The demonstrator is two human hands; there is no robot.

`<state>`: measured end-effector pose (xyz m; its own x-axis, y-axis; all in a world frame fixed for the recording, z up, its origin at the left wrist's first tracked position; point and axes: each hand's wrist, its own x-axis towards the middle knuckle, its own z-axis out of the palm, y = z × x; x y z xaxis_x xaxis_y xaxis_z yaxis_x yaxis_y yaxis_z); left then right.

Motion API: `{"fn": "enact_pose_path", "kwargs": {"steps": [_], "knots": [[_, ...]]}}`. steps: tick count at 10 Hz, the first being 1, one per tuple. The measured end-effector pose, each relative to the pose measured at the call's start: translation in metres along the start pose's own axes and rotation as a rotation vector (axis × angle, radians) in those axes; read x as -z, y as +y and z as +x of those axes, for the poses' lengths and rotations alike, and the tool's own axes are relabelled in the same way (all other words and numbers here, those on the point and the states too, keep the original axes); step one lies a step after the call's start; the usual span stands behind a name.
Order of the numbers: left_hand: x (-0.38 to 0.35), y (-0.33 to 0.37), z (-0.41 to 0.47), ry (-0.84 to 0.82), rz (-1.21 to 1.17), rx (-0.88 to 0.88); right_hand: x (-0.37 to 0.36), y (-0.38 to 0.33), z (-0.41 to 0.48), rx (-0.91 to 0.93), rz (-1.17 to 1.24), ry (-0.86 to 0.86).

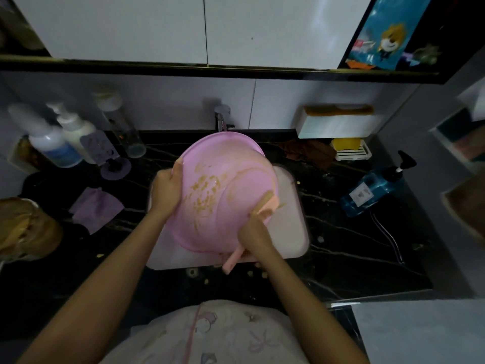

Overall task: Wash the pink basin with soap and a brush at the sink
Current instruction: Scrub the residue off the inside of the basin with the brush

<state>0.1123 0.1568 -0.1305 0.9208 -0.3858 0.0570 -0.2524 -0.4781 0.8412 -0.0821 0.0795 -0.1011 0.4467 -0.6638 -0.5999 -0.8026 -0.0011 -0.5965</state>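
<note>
Pale printed clothing point(210, 334) fills the bottom edge, and from it two bare forearms reach forward to the sink point(294, 232). Over this white sink the pink basin point(228, 164) is held tilted, with its inside turned toward the camera and its far rim just under the tap point(222, 118). Brownish smears and spots cover the inner wall of the basin. At the left rim, the left hand point(165, 190) grips the basin, with the thumb lying over the edge. On the other side, the right hand point(253, 232) is closed around the handle of a light pink brush point(265, 203); the head of the brush touches the inner wall near the lower right rim, and the end of the handle sticks out below the hand. A black counter point(341, 258) with pale veins surrounds the sink. On its left side stand white bottles point(52, 145), and a purple cloth point(95, 208) lies nearer. On the right side a blue pump bottle point(372, 191) lies tilted, and a yellow soap point(345, 144) rests on a white rack, beside a brown cloth point(307, 152).
</note>
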Motion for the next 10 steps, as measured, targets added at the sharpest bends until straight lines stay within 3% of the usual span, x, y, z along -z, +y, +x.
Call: {"fn": "enact_pose_path", "kwargs": {"steps": [1,2,3,4,5,6,7,8,9,10], "knots": [[0.0,0.0,0.001,0.001,0.023,-0.023,-0.019,0.0,-0.026,0.086,-0.011,-0.085],[-0.001,0.002,-0.002,-0.001,0.034,-0.051,-0.002,-0.023,0.003,0.104,-0.036,0.022],[-0.001,0.003,-0.003,0.004,0.039,-0.033,0.011,-0.013,0.014,0.0,-0.001,0.073],[0.0,0.0,-0.001,-0.001,0.046,-0.028,-0.007,-0.001,-0.019,-0.049,0.052,-0.124],[0.001,0.0,-0.002,-0.005,0.067,-0.057,-0.01,-0.026,-0.02,0.126,-0.031,-0.101],[0.002,0.0,-0.006,-0.005,0.078,-0.067,0.008,-0.031,0.009,0.135,0.035,0.088],[0.001,0.002,-0.006,-0.006,0.064,-0.049,0.004,0.0,0.005,-0.007,0.001,-0.015],[0.002,0.003,-0.006,0.004,0.062,-0.047,-0.013,-0.001,-0.027,0.0,-0.002,-0.203],[0.003,0.003,-0.009,0.007,0.062,-0.049,-0.011,-0.015,-0.014,0.073,0.023,-0.126],[0.002,0.002,-0.01,0.009,0.061,-0.058,0.003,-0.004,0.013,0.015,0.028,0.014]]}}
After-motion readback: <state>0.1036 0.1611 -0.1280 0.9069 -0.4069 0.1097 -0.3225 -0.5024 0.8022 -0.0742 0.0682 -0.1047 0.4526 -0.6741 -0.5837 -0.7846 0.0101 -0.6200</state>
